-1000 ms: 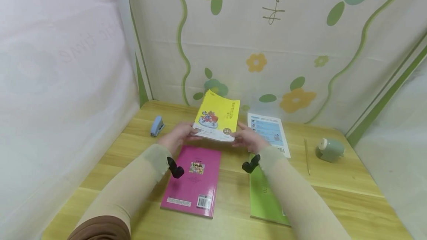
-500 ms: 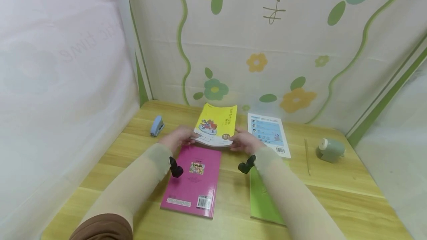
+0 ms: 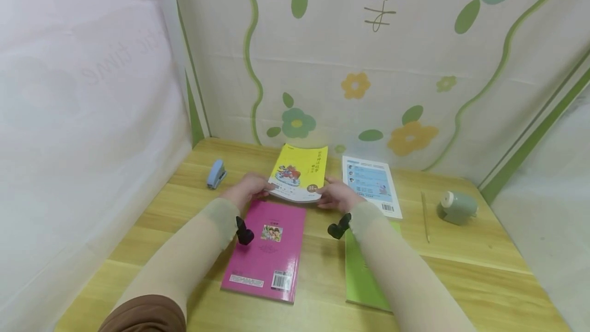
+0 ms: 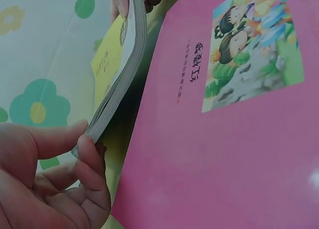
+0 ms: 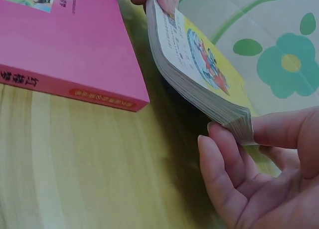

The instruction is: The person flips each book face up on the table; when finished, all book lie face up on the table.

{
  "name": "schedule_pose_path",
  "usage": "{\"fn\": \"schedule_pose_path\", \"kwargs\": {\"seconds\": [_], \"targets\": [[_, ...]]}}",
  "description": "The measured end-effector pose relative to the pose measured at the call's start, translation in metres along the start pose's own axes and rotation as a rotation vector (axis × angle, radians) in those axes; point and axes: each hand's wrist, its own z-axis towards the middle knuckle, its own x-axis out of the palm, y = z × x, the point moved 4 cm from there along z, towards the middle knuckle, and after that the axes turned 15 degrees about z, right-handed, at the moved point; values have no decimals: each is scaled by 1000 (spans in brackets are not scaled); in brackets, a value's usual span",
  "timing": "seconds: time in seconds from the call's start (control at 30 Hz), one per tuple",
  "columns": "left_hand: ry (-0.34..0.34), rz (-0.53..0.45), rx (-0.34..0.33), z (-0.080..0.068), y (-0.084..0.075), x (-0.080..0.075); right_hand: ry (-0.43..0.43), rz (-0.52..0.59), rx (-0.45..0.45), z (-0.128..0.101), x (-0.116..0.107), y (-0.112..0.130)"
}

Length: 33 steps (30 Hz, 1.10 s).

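Both hands, left hand [image 3: 246,189] and right hand [image 3: 338,194], pinch the yellow paperback [image 3: 299,172] at its 9 and 3 o'clock near corners; it looks light, floppy, best held by its edges.

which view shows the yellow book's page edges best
The right wrist view: the yellow book fills the frame, page block sharp. The left wrist view shows its edge more obliquely; the head view shows only its cover.
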Motion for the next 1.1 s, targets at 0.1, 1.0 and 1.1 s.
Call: {"fn": "schedule_pose_path", "kwargs": {"seconds": [0.1,1.0,1.1], "targets": [[3,-4,4,3,0,1,-7,-19,-5,0,-1,0],[-72,224,55,4,4,-2,-72,-229,-100,-2,5,-1],[-83,271,51,5,5,-3,-68,-236,-112,-3,2,3]]}}
